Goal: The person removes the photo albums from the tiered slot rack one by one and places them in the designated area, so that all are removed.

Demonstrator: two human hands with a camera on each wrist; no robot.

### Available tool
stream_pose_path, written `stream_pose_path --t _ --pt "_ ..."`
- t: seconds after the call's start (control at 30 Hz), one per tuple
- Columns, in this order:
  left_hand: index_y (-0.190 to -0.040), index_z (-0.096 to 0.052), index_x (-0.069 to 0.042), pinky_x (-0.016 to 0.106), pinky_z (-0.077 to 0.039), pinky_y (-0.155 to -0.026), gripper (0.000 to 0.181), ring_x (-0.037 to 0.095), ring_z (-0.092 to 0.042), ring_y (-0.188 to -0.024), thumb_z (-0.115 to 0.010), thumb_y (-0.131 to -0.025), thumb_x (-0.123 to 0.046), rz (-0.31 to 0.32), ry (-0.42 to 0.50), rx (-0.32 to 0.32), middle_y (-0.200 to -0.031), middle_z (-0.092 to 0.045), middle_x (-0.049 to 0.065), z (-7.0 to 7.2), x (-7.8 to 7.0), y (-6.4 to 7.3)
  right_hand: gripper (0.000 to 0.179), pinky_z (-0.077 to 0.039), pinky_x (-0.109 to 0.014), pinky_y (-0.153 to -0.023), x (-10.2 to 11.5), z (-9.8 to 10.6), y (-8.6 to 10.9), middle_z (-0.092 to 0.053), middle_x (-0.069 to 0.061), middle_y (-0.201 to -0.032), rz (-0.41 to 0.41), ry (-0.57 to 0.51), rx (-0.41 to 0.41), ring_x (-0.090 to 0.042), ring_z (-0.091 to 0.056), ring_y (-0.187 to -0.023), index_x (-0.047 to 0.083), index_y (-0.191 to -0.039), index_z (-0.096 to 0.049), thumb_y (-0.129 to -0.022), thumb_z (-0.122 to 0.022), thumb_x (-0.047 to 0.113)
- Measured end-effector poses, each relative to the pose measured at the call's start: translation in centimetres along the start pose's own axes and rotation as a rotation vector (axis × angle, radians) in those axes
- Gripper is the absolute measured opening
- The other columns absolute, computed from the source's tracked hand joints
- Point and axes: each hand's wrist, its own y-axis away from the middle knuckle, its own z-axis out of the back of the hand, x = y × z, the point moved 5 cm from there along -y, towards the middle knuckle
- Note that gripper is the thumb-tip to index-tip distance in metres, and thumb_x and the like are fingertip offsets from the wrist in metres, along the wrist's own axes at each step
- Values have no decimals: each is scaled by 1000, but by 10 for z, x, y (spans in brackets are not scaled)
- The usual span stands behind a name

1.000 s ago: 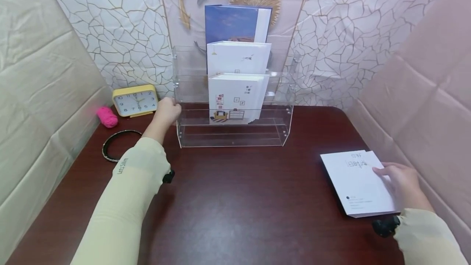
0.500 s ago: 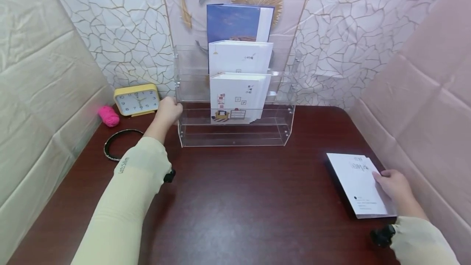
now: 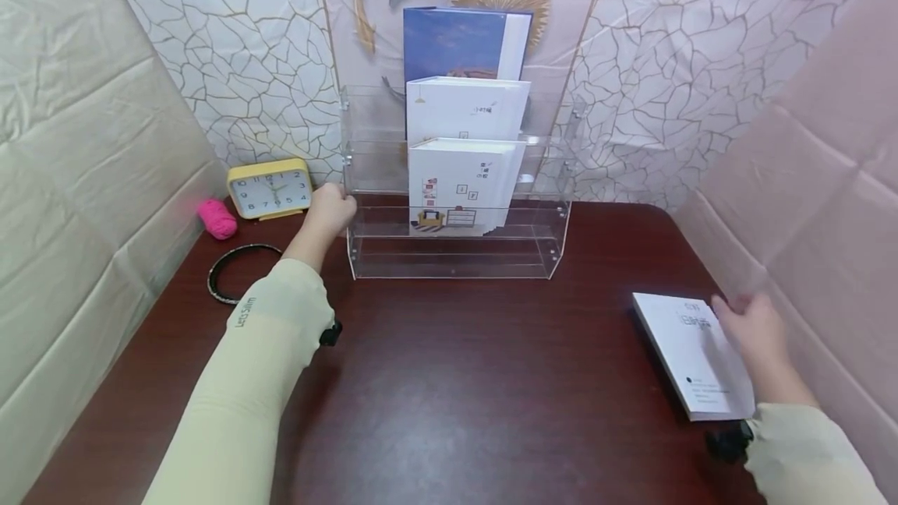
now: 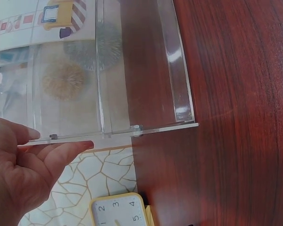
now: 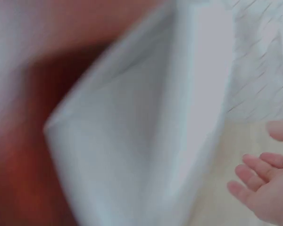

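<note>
A clear acrylic book rack (image 3: 456,265) stands at the back of the table. My left hand (image 3: 330,210) grips its left side panel; in the left wrist view the thumb lies on one face of the panel (image 4: 118,132) and the fingers on the other. A white book (image 3: 691,357) lies at the right with its printed cover up. Right beside its far right edge is my right hand (image 3: 758,333). The right wrist view shows that hand (image 5: 269,183) with fingers relaxed and holding nothing, next to the blurred white book (image 5: 127,136).
Two white books (image 3: 459,185) and a blue one (image 3: 452,41) stand in the rack. Left of it are a yellow alarm clock (image 3: 272,192), a pink yarn ball (image 3: 217,219) and a black ring (image 3: 217,275). Fabric walls (image 3: 828,201) border the table (image 3: 449,380).
My right hand has let go of the white book and moved to its far right edge. The book has shifted slightly right in view. The left hand keeps its grip on the rack.
</note>
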Motion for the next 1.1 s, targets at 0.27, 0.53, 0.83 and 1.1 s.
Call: stream_pose_path --t 0.27,0.53,0.83,1.1 --pt "-71 -46 -3 30 -50 -51 22 19 -53 -51 -38 -91 -10 30 27 4 -66 -49 10 2 3 -1 51 -44 -30 -90 152 11 -31 -58 -10 -114 262 -303 -178 -17 -54 -102 1 -127 -47 -92 -57 37" --pt "-73 -46 -3 32 -50 -54 22 22 -54 -58 -38 -92 -10 44 9 22 -74 -51 15 -2 8 4 45 -48 -23 -82 258 -51 -43 -65 -7 -105 436 -546 47 -11 -60 -92 2 -117 -53 -84 -71 26" --pt "-70 -41 -5 32 -48 -52 24 21 -51 -53 -38 -92 -11 29 18 14 -68 -48 13 -8 5 3 68 -48 -34 -86 295 -107 -42 -59 -13 -114 381 -640 95 -26 -57 -105 3 -122 -44 -73 -81 32" --pt "-70 -44 -5 31 -48 -52 25 20 -51 -51 -38 -94 -12 20 3 -1 -69 -50 13 -3 0 2 62 -50 -34 -80 305 -130 -40 -59 -13 -105 374 -625 63 -26 -58 -93 3 -112 -46 -68 -85 24"
